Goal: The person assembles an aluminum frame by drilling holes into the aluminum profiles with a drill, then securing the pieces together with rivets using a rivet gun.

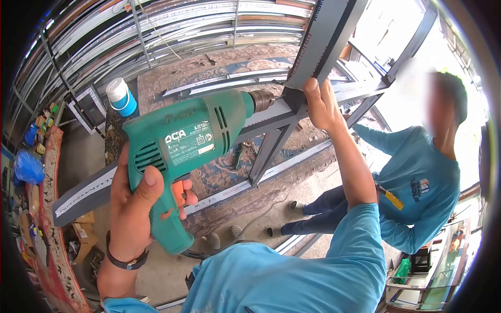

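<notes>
Head view. My left hand (136, 201) is closed fully round the pistol grip of a green plastic electric drill (182, 143), with one finger on its orange trigger (179, 194). A black wristband (125, 261) sits on that wrist. The drill is level at centre left, and its chuck (261, 100) points right at the joint of a grey steel frame (271, 125).

My right hand (321, 107) is wrapped round that frame just right of the chuck, where a diagonal member rises. A blue bottle with a white cap (121, 96) stands far left. A person in a blue shirt (417, 182) stands to the right, beyond the frame.
</notes>
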`<state>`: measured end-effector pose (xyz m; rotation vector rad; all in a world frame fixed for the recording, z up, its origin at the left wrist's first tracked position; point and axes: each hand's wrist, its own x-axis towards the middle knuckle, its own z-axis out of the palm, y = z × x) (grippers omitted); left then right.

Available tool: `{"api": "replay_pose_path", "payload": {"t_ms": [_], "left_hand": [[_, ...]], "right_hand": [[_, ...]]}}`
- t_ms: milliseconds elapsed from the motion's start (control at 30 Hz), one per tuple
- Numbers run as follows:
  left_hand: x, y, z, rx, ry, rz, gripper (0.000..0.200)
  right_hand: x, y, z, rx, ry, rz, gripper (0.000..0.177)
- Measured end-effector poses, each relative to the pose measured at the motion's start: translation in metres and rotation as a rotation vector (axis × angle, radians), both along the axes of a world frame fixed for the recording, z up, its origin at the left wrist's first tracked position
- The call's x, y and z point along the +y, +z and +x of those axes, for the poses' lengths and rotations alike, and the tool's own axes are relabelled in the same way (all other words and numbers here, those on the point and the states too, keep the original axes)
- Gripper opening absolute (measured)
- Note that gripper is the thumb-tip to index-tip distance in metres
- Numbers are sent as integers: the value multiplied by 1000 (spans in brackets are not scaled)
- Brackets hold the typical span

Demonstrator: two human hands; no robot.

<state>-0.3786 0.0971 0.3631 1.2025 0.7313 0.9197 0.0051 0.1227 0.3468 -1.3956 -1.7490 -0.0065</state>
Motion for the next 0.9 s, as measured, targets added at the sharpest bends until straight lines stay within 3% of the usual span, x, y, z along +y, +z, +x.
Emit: {"api": "replay_pose_path", "payload": {"t_ms": [100, 400, 900], "left_hand": [[1, 1, 1, -1, 7, -1, 76], [5, -1, 0, -4, -4, 7, 73], [22, 22, 8, 123, -50, -237, 67]], "right_hand": [[0, 0, 5, -31, -18, -95, 75], [6, -22, 7, -125, -162, 122, 65], [8, -5, 2, -34, -39, -8, 62]]}}
